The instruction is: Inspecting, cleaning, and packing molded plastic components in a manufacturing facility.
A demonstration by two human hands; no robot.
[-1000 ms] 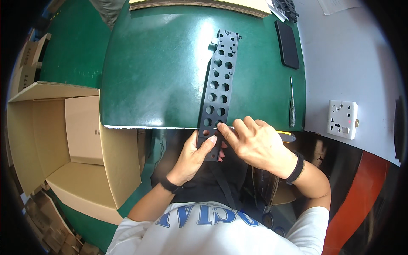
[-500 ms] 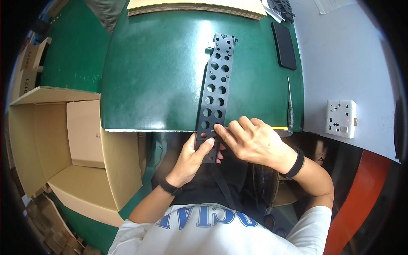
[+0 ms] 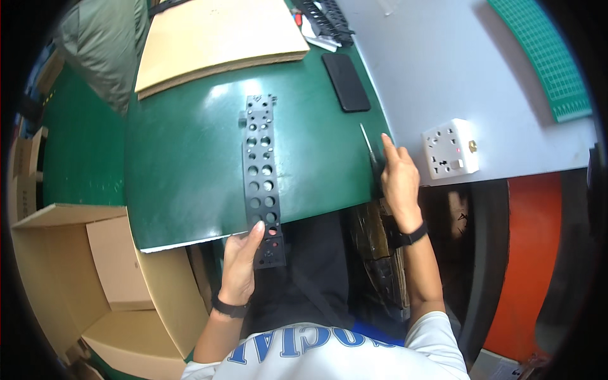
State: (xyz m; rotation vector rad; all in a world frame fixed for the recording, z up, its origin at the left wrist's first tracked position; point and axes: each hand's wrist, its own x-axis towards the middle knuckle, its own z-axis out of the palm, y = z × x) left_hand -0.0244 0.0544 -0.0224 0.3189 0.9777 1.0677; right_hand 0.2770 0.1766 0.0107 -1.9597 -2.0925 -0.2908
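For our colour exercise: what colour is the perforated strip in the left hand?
The perforated strip is black, clearest in the head view.

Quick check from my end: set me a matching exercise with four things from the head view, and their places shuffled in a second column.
1. Black perforated bar
2. Phone
3. White socket box
4. Right hand

A. On the grey surface, right of the green table
B. Close by the handle of the thin pointed tool
C. Gripped near its lower end by the left hand
D. Lying on the green table, out of both hands

Pairs: 1-C, 2-D, 3-A, 4-B
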